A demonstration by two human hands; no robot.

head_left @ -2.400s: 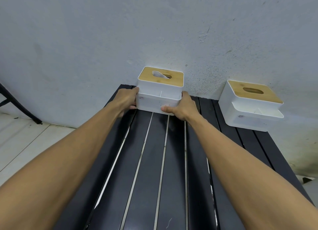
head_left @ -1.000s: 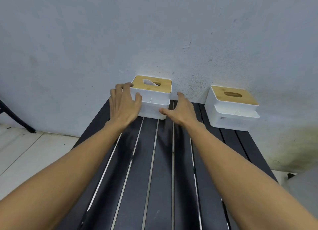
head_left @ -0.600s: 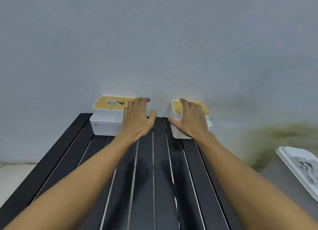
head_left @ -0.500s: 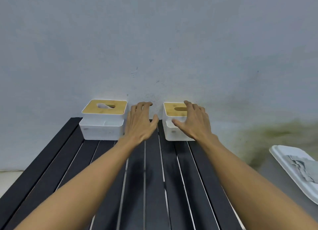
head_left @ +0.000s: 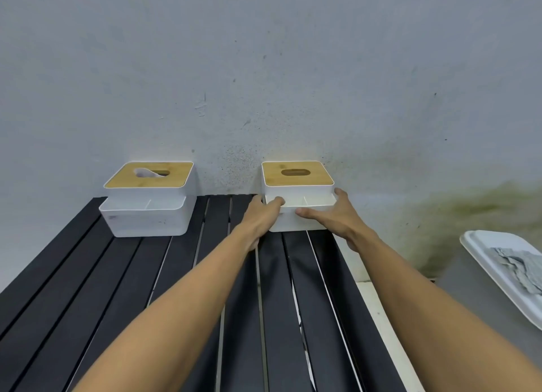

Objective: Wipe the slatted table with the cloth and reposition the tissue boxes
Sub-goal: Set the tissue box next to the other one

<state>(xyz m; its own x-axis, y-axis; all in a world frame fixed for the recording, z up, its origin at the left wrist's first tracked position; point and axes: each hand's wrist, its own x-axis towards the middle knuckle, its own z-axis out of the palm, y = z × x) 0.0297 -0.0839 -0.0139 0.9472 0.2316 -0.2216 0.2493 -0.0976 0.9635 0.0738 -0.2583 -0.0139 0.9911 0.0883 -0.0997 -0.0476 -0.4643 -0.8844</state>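
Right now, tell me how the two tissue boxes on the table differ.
A tissue sticks out of the left tissue box's slot; the right tissue box's slot shows none. The left box stands free, untouched; the right box is gripped by the left hand and the right hand. The left box sits near the slatted table's left edge, the right near its right edge. Both are white with wooden lids and front trays, against the wall.
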